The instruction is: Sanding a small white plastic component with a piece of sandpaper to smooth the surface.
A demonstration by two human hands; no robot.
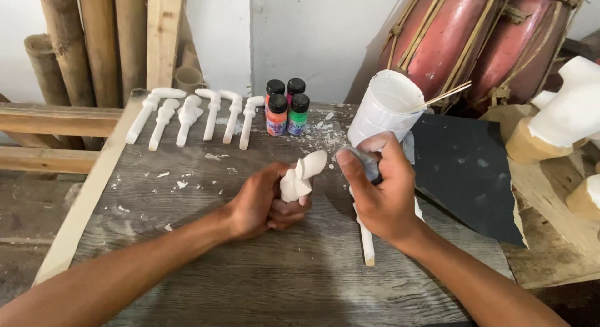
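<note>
Over the grey wooden tabletop (262,283), the left hand (259,205) is clamped on a white carved figure (302,175) while the right hand (382,192) pinches grey sandpaper (369,163) beside it, evidently mid-sanding.

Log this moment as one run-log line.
left hand: grips white carving | right hand: pinches grey sanding scrap beside it | white stick: on table

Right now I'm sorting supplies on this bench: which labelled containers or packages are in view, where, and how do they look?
Four small paint bottles: at the back of the grey wooden table, clustered two by two, black caps, orange, red and green contents with coloured labels.
White cup: right of the bottles, above the right hand, tilted, thin sticks inside, no label visible.
No signs or screens.
</note>
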